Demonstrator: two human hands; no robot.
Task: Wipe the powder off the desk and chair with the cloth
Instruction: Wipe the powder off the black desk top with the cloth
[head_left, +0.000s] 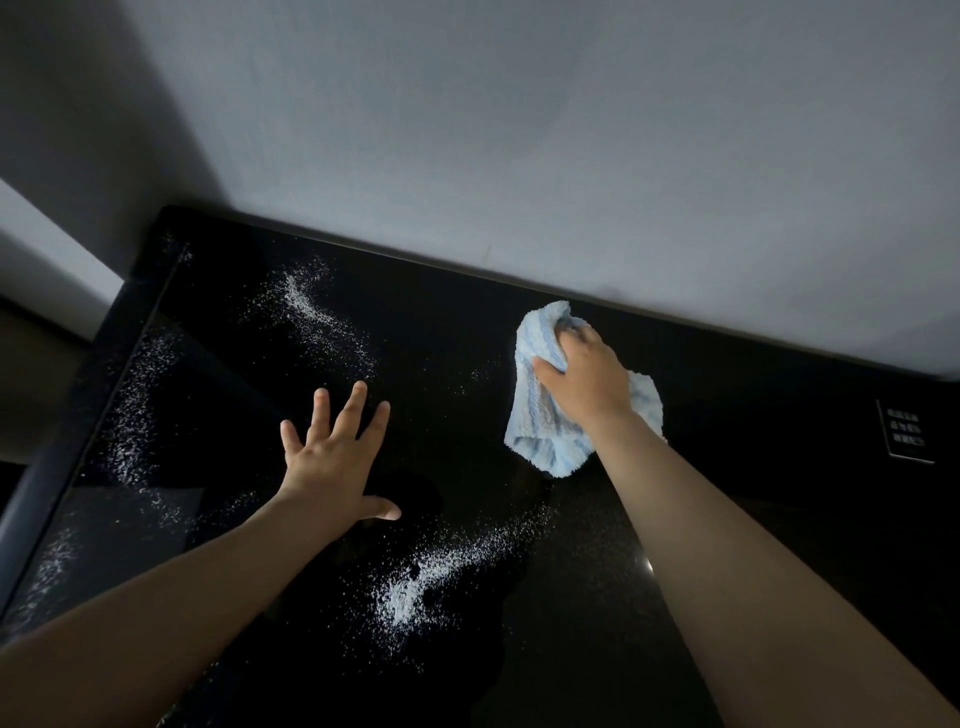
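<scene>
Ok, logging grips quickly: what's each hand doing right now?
Left hand: open, fingers spread, holding nothing.
Right hand: grips the crumpled light-blue fluffy cloth.

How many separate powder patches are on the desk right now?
3. A powder streak at the back left of the desk, a powder band along its left edge, and a powder heap near the front centre. Loose specks lie between them; the cloth may hide more.
</scene>
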